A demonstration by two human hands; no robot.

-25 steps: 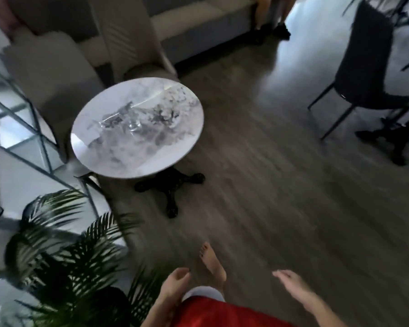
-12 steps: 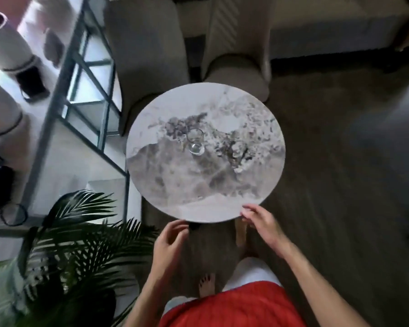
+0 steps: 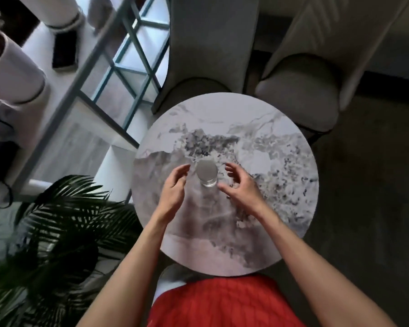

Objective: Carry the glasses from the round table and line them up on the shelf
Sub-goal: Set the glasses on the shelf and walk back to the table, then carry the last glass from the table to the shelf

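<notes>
A clear drinking glass [image 3: 206,173] stands upright near the middle of the round marble table [image 3: 224,251]. My left hand [image 3: 175,187] hovers just left of the glass, fingers relaxed and apart from it. On the glass's right side my right hand [image 3: 240,186] spreads its curved fingers, holding nothing; its thumb is close to the glass base. The hand hides the tabletop beneath it. The metal-framed glass shelf [image 3: 80,77] runs along the left.
Two pale upholstered chairs [image 3: 210,43] [image 3: 300,90] stand behind the table. A dark palm plant [image 3: 64,223] fills the lower left beside the table. On the shelf lie a dark phone [image 3: 65,50] and white pots [image 3: 12,74].
I have walked up to the table and both hands have moved from its near edge to either side of the glass.
</notes>
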